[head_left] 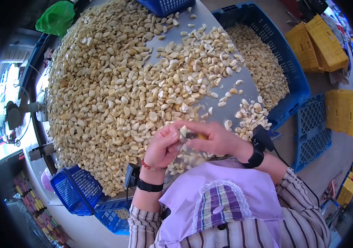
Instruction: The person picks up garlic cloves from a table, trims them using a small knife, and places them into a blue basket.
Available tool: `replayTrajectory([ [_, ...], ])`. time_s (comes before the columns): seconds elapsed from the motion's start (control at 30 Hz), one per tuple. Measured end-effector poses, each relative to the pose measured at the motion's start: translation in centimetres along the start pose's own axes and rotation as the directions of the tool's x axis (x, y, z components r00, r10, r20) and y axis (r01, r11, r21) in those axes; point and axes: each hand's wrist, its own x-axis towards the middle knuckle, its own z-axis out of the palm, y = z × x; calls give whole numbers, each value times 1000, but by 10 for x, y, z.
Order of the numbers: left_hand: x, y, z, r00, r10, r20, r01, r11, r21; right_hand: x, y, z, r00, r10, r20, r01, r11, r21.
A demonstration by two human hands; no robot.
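My left hand (164,144) is closed, pinching a pale cashew kernel (183,131) between thumb and fingertips. Close against it, my right hand (217,140) is curled around what looks like a small knife (201,136) with a yellowish handle and a dark blade. Motion blur and the fingers hide most of that tool. Under and beyond both hands, a large heap of cashew kernels (102,87) spreads over a grey metal table (230,84). A smaller group of kernels (253,115) lies just past my right hand.
A large blue crate (296,78) holding kernels stands at the right of the table. Blue baskets (77,190) sit at the near left, and another basket (166,6) at the far edge. Yellow crates (325,43) stand at right; a fan (15,115) is at left.
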Motion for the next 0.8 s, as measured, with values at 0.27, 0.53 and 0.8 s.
replayTrajectory([
  [0.27,16,22,-18,832,485,-268,-293,795,531,0,-7,-26,878,374,-299,-220,869,443],
  [0.53,114,16,-24,541,700,466,211,-649,731,-2,-8,-48,831,313,-460,-45,862,504],
  [0.8,131,-45,38,906,146,398,-294,-461,838,-11,-18,-84,778,237,-582,185,798,573],
])
